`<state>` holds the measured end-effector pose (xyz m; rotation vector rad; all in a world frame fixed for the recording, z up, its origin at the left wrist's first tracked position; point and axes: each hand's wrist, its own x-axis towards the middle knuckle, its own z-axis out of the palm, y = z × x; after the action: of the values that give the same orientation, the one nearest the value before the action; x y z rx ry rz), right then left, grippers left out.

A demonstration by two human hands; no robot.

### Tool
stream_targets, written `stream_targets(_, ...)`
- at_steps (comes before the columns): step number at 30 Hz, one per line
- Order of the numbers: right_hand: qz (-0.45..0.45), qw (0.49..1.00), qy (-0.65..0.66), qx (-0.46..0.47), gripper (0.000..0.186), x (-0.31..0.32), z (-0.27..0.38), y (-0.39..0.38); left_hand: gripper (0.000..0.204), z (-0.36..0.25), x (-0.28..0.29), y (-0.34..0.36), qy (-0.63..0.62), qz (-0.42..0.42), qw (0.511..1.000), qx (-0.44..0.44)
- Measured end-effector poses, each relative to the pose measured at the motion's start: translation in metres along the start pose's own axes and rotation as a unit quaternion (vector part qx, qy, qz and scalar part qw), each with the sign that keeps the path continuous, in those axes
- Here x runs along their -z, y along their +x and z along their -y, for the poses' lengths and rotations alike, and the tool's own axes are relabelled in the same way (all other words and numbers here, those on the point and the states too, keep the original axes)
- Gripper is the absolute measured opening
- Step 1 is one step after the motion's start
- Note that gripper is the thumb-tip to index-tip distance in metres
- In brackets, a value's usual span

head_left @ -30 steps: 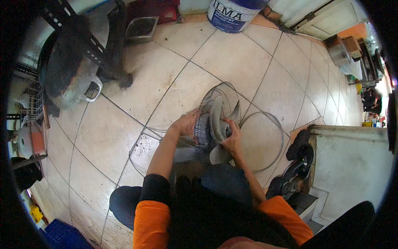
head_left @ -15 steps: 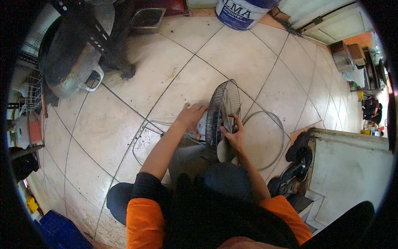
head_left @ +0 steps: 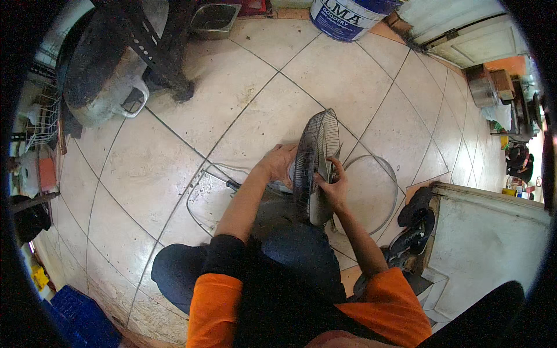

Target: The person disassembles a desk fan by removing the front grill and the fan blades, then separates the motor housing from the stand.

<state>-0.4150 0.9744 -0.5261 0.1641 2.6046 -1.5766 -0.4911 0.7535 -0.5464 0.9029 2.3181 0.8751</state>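
Note:
A fan with a wire guard (head_left: 310,151) stands tilted on its side before me, its grey blade (head_left: 321,206) on the right face. My left hand (head_left: 277,162) grips the housing (head_left: 290,177) behind the guard, fingertips partly hidden. My right hand (head_left: 333,187) is closed on the blade near its centre, thumb toward the hub. A thin loose ring (head_left: 394,194) lies on the tiles to the right. A cable (head_left: 227,167) and a screwdriver-like dark handle (head_left: 232,184) are left of my hands, by a thin metal frame (head_left: 191,209).
A large dented pot (head_left: 107,87) under a black slotted frame is at upper left. A white-and-blue bucket (head_left: 345,26) and steel tray (head_left: 209,20) stand at the back. Dark shoes (head_left: 415,209) lie beside a pale low panel (head_left: 481,238). A blue crate (head_left: 78,316) is at lower left.
The fan guard has turned more edge-on and moved slightly right. My left hand followed it rightward and upward; my right hand shifted slightly right on the blade.

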Motion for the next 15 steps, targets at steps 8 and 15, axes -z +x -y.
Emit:
stream_targets(8, 0.050, 0.982, -0.134, 0.127, 0.055, 0.035, 0.011, 0.011, 0.130, 0.011, -0.060, 0.009, -0.103, -0.080, 0.991, -0.006)
stream_targets(15, 0.121, 0.974, -0.130, 0.137, 0.060, 0.043, -0.005, 0.010, 0.124, 0.010, -0.070, -0.006, -0.057, -0.089, 0.993, 0.049)
